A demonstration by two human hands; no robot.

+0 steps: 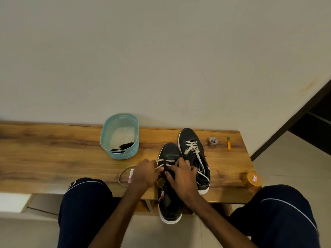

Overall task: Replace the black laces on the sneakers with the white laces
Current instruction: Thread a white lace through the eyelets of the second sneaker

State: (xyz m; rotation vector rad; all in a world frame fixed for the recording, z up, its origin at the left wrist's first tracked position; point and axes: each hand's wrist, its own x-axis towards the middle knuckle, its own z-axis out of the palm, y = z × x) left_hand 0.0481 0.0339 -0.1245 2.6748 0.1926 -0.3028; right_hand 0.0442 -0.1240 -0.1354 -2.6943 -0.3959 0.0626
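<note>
Black leather white-soled sneaker [170, 153] overhanging brown wooden table [53, 154] at near edge. Flat white fabric lace [160, 166] pinched in left hand [145, 173]; right hand [181, 176] curled on eyelet row. Limp, light, probably slippery: grip near tip.

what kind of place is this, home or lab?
Probably a home, maybe a hallway: a long wood-grain table against a plain off-white wall, pale floor tiles, and a teal perforated plastic basket beside two black sneakers.
</note>
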